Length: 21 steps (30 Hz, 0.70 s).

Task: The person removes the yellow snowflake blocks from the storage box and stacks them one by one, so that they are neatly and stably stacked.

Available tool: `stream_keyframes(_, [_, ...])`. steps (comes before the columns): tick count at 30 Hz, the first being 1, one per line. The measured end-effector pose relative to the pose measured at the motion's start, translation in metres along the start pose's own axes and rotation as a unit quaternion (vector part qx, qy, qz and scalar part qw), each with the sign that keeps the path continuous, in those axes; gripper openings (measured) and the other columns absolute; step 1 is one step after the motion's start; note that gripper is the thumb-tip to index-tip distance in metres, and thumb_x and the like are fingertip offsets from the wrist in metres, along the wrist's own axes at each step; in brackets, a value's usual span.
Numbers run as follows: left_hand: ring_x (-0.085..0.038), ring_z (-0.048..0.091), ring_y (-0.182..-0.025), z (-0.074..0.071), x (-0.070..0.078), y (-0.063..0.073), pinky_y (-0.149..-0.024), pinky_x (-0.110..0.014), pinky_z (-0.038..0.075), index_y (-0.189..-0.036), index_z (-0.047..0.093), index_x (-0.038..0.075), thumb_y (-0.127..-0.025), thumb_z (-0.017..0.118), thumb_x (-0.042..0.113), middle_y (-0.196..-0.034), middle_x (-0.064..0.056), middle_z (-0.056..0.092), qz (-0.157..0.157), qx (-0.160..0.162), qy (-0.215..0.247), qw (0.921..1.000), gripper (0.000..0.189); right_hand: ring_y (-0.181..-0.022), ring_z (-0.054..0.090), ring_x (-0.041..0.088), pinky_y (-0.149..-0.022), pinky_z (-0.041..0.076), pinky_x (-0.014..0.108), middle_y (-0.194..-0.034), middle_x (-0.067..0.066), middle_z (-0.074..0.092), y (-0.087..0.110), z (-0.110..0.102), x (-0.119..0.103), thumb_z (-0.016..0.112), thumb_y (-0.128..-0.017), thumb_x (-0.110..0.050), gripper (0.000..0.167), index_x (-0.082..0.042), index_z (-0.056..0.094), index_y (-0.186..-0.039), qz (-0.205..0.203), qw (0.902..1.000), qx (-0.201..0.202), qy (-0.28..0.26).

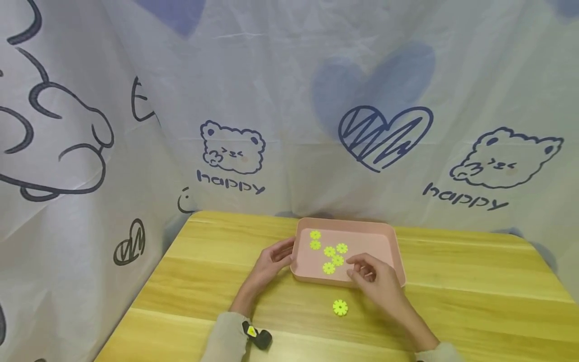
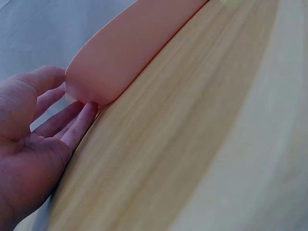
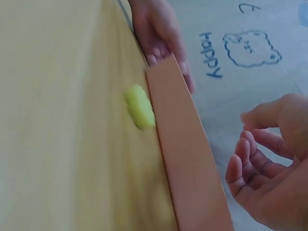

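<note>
A pink rectangular tray (image 1: pixel 372 242) lies on the table, with several yellow-green notched plastic discs (image 1: pixel 328 268) towards its left half. One more such disc (image 1: pixel 340 307), with a small centre hole, lies on the wood in front of the tray. My left hand (image 1: pixel 270 264) touches the tray's left end; in the left wrist view, thumb and fingertips rest about its corner (image 2: pixel 84 84). Above the tray's right part hovers my right hand (image 1: pixel 375 279), fingers loosely bent. Between its thumb and fingertips (image 3: pixel 245 137) nothing shows in the right wrist view.
The wood-grain table (image 1: pixel 181 296) ends at a white curtain (image 1: pixel 289 100) printed with bears and hearts, which hangs behind and at the left. A black device (image 1: pixel 260 338) is strapped to the left wrist.
</note>
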<state>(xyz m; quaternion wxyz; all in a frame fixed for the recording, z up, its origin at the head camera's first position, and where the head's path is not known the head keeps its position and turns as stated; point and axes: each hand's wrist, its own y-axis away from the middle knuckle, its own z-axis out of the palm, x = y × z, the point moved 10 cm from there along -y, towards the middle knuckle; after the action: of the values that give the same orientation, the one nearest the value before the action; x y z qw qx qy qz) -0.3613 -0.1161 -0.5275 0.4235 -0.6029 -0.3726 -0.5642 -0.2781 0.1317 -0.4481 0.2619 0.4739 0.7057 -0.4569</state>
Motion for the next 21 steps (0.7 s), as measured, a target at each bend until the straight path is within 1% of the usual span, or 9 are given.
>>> stream_keyframes(4, [-0.039, 0.045, -0.142, 0.0, -0.002, 0.001, -0.11, -0.034, 0.046, -0.152, 0.044, -0.004, -0.102, 0.061, 0.0, -0.155, -0.023, 0.044, 0.0, 0.001, -0.004, 1.0, 0.053, -0.083, 0.062, 0.015, -0.074, 0.057, 0.023, -0.09, 0.001, 0.066, -0.017, -0.001, 0.021, 0.072, -0.094, -0.002, 0.017, -0.004, 0.073, -0.11, 0.034, 0.9993, 0.001, 0.017])
stream_keyframes(7, [-0.039, 0.044, -0.142, 0.001, -0.004, 0.001, -0.111, -0.034, 0.046, -0.152, 0.043, -0.004, -0.102, 0.06, 0.0, -0.156, -0.023, 0.044, -0.001, -0.004, -0.003, 1.0, 0.053, -0.089, 0.064, 0.019, -0.08, 0.057, 0.024, -0.093, 0.003, 0.067, -0.027, 0.001, 0.038, 0.071, -0.095, -0.003, 0.018, -0.004, 0.073, -0.113, 0.067, 0.9975, 0.002, 0.023])
stream_keyframes(11, [-0.039, 0.044, -0.142, 0.002, -0.005, 0.002, -0.111, -0.035, 0.045, -0.153, 0.042, -0.005, -0.103, 0.06, 0.0, -0.156, -0.024, 0.043, -0.001, -0.008, -0.002, 1.0, 0.053, -0.093, 0.064, 0.021, -0.084, 0.057, 0.026, -0.097, 0.006, 0.068, -0.04, 0.007, 0.054, 0.071, -0.096, -0.004, 0.022, -0.003, 0.072, -0.118, 0.093, 0.9947, -0.01, 0.042])
stream_keyframes(15, [-0.039, 0.044, -0.142, 0.002, -0.003, 0.002, -0.111, -0.035, 0.045, -0.152, 0.041, -0.006, -0.102, 0.06, -0.001, -0.156, -0.024, 0.043, 0.003, -0.006, 0.002, 1.0, 0.053, -0.096, 0.064, 0.023, -0.088, 0.057, 0.035, -0.103, 0.009, 0.068, -0.051, 0.013, 0.062, 0.069, -0.096, -0.006, 0.024, -0.001, 0.071, -0.12, 0.103, 0.9929, -0.019, 0.055])
stream_keyframes(18, [-0.039, 0.044, -0.143, 0.001, -0.002, 0.002, -0.111, -0.034, 0.045, -0.152, 0.042, -0.006, -0.102, 0.06, -0.001, -0.156, -0.024, 0.044, 0.004, -0.004, 0.003, 1.0, 0.053, -0.097, 0.062, 0.024, -0.089, 0.055, 0.039, -0.104, 0.01, 0.066, -0.057, 0.017, 0.068, 0.067, -0.096, -0.007, 0.025, -0.001, 0.07, -0.12, 0.119, 0.9909, -0.025, 0.059])
stream_keyframes(21, [-0.039, 0.044, -0.142, 0.001, -0.001, 0.002, -0.111, -0.034, 0.045, -0.152, 0.042, -0.005, -0.102, 0.06, -0.001, -0.155, -0.024, 0.044, 0.005, -0.002, 0.0, 1.0, 0.053, -0.096, 0.06, 0.023, -0.087, 0.054, 0.037, -0.103, 0.009, 0.065, -0.06, 0.02, 0.076, 0.067, -0.094, -0.007, 0.026, -0.002, 0.07, -0.119, 0.133, 0.9883, -0.031, 0.068])
